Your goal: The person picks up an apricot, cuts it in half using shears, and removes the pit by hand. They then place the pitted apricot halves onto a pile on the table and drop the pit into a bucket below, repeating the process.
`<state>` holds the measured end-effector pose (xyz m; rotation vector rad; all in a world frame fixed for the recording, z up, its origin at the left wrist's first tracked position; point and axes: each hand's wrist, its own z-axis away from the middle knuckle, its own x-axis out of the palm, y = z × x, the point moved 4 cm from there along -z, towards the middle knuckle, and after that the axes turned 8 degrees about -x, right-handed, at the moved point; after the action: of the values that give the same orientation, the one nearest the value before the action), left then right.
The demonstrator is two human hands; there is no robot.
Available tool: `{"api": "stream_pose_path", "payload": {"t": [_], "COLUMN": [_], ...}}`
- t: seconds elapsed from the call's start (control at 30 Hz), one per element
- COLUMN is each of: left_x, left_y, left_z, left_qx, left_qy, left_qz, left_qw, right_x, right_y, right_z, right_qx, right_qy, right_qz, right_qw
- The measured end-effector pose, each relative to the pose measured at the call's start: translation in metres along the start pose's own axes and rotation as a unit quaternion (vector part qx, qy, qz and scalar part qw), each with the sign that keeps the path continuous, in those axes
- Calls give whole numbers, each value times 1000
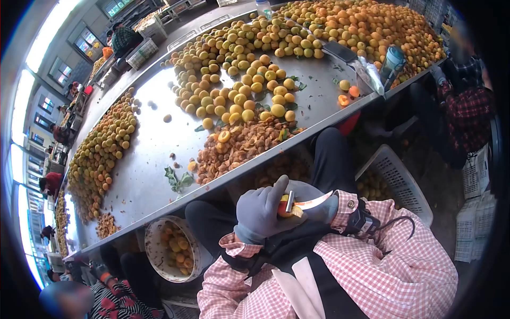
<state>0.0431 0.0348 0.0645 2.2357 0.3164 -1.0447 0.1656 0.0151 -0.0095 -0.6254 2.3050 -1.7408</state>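
Note:
Over my lap, both hands come together in grey gloves. My left hand (260,210) is closed around an apricot (287,208), which shows yellow and red flesh between the fingers. A knife (316,202) with a curved blade lies across the front of my right hand (308,190), its tip toward that wrist. A short metal cylinder (290,201) stands at the blade's inner end against the fruit. My right hand appears closed at the knife, though its fingers are mostly hidden behind the left hand and the apricot.
A metal table (151,159) carries heaped whole apricots (234,95) and a brown pile of pits (234,154). Below stand a white bucket (154,242) with apricots and a plastic crate (401,183). A phone (340,51) and a bottle (393,64) lie near the edge. Co-workers sit both sides.

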Motion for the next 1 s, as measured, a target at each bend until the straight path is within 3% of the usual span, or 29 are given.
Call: {"api": "stream_pose_path", "payload": {"t": [0.1,0.17,0.2,0.23,0.27,0.33,0.37,0.43,0.5,0.57,0.73,0.83,0.9,0.97,1.0], "left_x": [-7,-5,-3,2,5,0,2,-3,2,16,45,35,34,29,26], "left_y": [5,1,-3,-10,-21,-36,-53,-66,-83,-106,-157,-138,-125,-80,-67], "left_z": [-10,-8,-10,-11,-14,-22,-26,-40,-52,-62,-74,-75,-70,-60,-60], "left_qx": [13,-26,-61,-57,-79,-121,-191,-196,-193,-175,-259,-234,-286,-89,-94], "left_qy": [-21,-26,-31,-30,5,47,64,106,98,95,-98,-87,-129,-78,-78], "left_qz": [-54,-28,-2,-3,24,51,110,48,11,-101,-159,-153,-154,-70,-72], "left_qw": [998,999,998,998,997,990,973,974,976,975,948,956,937,991,990], "right_x": [-4,0,-3,-3,-5,-15,-20,-30,-40,-44,-49,-56,-60,-56,-51], "right_y": [-9,-9,-10,-11,-8,2,5,6,11,5,-3,6,12,14,11], "right_z": [0,-5,-6,-9,-11,-15,-16,-15,-15,-16,-18,-16,-10,-12,-18], "right_qx": [-17,23,76,123,162,162,166,179,158,172,240,245,261,278,251], "right_qy": [-14,21,132,233,285,328,368,382,334,348,397,398,398,391,407], "right_qz": [94,45,-170,-375,-419,-406,-395,-387,-390,-380,-327,-322,-305,-287,-318], "right_qw": [995,999,974,889,847,837,825,820,843,840,823,823,825,829,819]}}
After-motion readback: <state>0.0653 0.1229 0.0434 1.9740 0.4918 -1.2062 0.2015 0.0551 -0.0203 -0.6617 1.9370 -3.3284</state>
